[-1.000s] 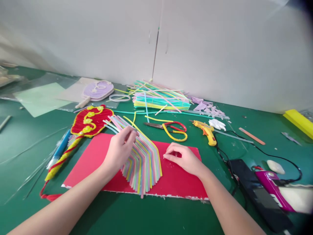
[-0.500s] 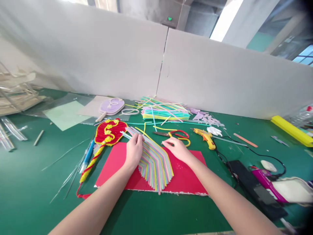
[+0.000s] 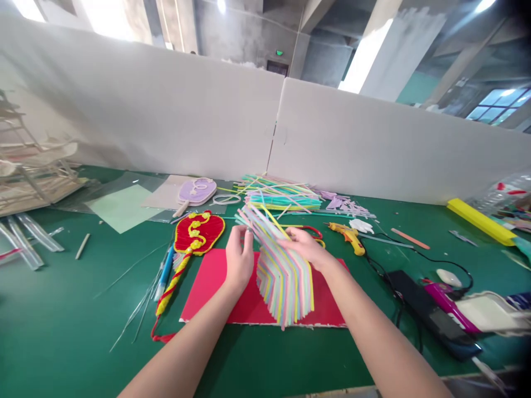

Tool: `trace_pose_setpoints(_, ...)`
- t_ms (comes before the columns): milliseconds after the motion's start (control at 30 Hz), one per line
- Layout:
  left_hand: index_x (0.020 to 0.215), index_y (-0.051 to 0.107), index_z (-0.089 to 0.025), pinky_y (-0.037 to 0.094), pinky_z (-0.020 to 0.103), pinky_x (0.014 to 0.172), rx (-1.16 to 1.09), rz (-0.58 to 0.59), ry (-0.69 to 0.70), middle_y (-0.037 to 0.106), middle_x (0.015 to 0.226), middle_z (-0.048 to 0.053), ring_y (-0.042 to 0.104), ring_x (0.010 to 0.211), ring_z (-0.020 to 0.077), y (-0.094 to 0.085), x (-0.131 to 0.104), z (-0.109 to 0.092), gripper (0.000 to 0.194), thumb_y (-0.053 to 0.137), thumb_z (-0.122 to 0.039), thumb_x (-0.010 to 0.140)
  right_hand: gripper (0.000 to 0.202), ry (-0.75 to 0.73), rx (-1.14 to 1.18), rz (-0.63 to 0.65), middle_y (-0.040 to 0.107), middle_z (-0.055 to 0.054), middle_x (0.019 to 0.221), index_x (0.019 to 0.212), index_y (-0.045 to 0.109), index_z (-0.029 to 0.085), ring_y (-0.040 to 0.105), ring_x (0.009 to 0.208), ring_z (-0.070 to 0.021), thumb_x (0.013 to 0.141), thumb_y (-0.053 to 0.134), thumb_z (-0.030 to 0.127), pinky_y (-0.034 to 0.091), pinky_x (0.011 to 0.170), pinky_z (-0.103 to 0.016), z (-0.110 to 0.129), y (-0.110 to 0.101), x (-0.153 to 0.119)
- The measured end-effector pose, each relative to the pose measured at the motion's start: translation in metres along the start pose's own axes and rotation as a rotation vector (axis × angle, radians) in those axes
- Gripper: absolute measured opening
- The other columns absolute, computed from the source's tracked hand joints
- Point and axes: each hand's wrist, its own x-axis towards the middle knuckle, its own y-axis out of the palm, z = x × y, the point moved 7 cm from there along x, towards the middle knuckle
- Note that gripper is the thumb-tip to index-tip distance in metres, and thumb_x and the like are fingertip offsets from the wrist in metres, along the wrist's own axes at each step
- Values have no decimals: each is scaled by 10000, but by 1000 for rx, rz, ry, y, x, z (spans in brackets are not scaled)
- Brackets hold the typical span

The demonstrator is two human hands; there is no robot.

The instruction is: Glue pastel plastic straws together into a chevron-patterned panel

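A fan-shaped panel of glued pastel straws [image 3: 282,276] is tilted up off the red foam sheet [image 3: 215,287]. My left hand [image 3: 239,258] grips its upper left edge. My right hand [image 3: 305,247] holds its upper right side, fingers over the straws. The panel's lower point hangs over the sheet's front edge. A red and yellow woven fan [image 3: 198,232] with a twisted handle lies just left of my left hand.
Behind the hands lie a stack of loose coloured straws [image 3: 277,196], red-handled scissors [image 3: 309,229], a yellow glue gun [image 3: 347,235] with a black cable, a purple fan [image 3: 197,190]. Right: black power strip [image 3: 427,312], yellow bar [image 3: 479,221]. Left: clear tubes [image 3: 25,240]. White partition behind.
Both hands have closed on the straw panel and raised it from lying flat on the red sheet. The right hand moved from the sheet onto the panel. The camera tilted upward.
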Motion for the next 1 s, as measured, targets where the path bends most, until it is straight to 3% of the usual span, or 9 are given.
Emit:
trace_pose_setpoints(67,890,518,-212,407,257,754,-109,-86,2,565,862,10,536,833,155,-7,3,1,167,457,-367,896,363,-10,193,-129,696,25,826,879,603,217,653,761,-169,628,774,417,486,718,-287,-4,-23,-12)
trace_pose_setpoints(133,907,521,-210,415,252,739,-246,-71,-92,575,887,16,544,836,151,-5,8,11,210,486,-415,877,394,-45,399,-228,714,18,848,931,608,228,673,803,-196,625,782,404,507,757,-320,-14,-41,-21)
trace_pose_setpoints(300,966,595,-149,494,305,682,-465,300,-352,680,894,92,641,760,191,32,2,27,478,493,-594,823,371,-130,724,-439,733,6,947,972,639,227,669,970,-224,657,761,382,519,881,-364,-45,-62,-25)
trace_pose_setpoints(367,993,631,-130,517,329,723,-577,487,-511,708,920,118,672,809,220,49,-12,30,548,517,-630,799,361,-156,796,-479,728,9,986,983,630,235,653,1027,-215,670,750,369,511,924,-370,-52,-60,-24)
trace_pose_setpoints(433,1017,655,-129,518,336,794,-644,598,-615,722,962,118,678,891,240,59,-24,31,529,614,-589,759,372,-174,833,-476,721,4,1018,999,619,234,635,1074,-214,670,752,344,507,950,-383,-54,-54,-21)
trace_pose_setpoints(533,1005,678,-121,507,354,860,-613,602,-625,738,963,110,682,928,265,58,-28,34,450,772,-405,669,415,-184,843,-440,713,-8,1051,1030,612,227,613,1120,-220,654,769,309,505,972,-393,-51,-44,-21)
trace_pose_setpoints(667,977,691,-114,520,361,841,-563,572,-647,751,896,103,705,836,253,48,-21,37,388,805,-257,635,458,-131,836,-385,721,-18,1042,1063,627,218,630,1097,-236,648,785,331,519,967,-389,-48,-40,-23)
trace_pose_setpoints(867,922,700,-73,544,336,761,-525,619,-696,746,852,139,710,761,245,40,-21,30,330,806,-184,630,454,-62,795,-476,730,-42,1038,981,685,176,628,1099,-267,571,839,295,536,948,-404,-52,-46,-27)
trace_pose_setpoints(1000,962,683,-109,547,292,736,-564,570,-685,745,861,107,708,773,213,37,-15,31,279,722,-289,753,455,-90,808,-538,732,-42,1032,962,692,172,624,1106,-274,550,847,285,533,953,-413,-52,-50,-28)
